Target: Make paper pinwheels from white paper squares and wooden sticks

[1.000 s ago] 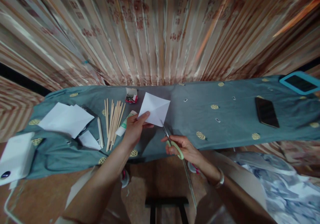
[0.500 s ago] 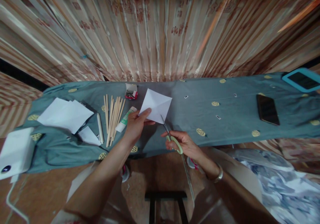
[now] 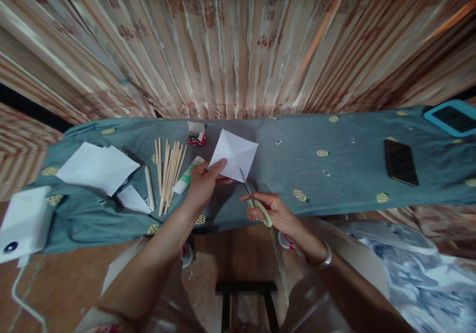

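A square of white paper with crease lines is pinched at its left corner by my left hand, thumb on top. My right hand grips a pair of scissors with pale green handles. The blades reach over the paper's lower corner; whether they have cut into it I cannot make out exactly. Just left of my left hand lie a green and white tube and a bundle of wooden sticks. A small open box of metal pins or clips stands beyond the paper.
White paper sheets, a smaller paper piece and a white pen-like stick lie on the left. A white device sits at the left edge. To the right are a dark phone and a blue-framed tablet.
The view has shifted slightly. My hands, the paper and the scissors keep nearly the same positions relative to one another.
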### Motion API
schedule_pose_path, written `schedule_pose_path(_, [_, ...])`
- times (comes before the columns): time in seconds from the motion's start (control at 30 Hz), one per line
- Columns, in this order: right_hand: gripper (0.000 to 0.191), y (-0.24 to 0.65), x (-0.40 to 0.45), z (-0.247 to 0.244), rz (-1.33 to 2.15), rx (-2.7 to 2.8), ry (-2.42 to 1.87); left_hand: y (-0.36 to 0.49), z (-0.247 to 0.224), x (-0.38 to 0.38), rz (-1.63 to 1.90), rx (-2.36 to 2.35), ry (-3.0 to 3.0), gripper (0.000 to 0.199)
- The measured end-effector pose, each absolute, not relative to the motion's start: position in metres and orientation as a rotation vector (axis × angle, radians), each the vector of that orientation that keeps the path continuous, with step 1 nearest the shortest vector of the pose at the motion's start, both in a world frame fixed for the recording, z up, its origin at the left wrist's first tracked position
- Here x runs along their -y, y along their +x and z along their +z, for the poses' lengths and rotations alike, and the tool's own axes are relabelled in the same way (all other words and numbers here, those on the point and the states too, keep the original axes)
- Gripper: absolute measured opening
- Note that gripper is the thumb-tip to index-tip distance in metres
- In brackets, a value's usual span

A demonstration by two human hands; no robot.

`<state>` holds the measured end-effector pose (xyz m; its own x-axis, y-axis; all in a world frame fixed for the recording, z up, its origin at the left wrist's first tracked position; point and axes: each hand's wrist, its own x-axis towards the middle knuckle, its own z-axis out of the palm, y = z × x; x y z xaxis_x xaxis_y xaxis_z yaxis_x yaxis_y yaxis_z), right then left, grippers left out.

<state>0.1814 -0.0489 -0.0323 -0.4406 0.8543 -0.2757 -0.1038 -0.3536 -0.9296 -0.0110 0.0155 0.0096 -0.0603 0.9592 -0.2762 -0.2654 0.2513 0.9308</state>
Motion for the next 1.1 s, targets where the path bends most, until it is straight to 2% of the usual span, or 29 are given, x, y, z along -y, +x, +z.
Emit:
schedule_pose_path(0.23, [0.051,0.1797,0.0493,-0.0353,1.864,1.17,-1.068,-0.0121,0.0082,-0.0157,1.189,-1.191,0.776,0.039])
schedule_pose_path(0.77, [0.05,0.1763,0.0486,-0.0316,1.861,1.134,-1.121,-0.0137,0.0101,-0.0163,1.187,-1.21,0.782,0.045])
schedule_pose_path(1.1, [0.056,0.1771,0.0498,-0.0361,1.819,1.139,-1.162,-0.0111,0.0085,-0.0148,1.131,-1.222,0.809,0.043])
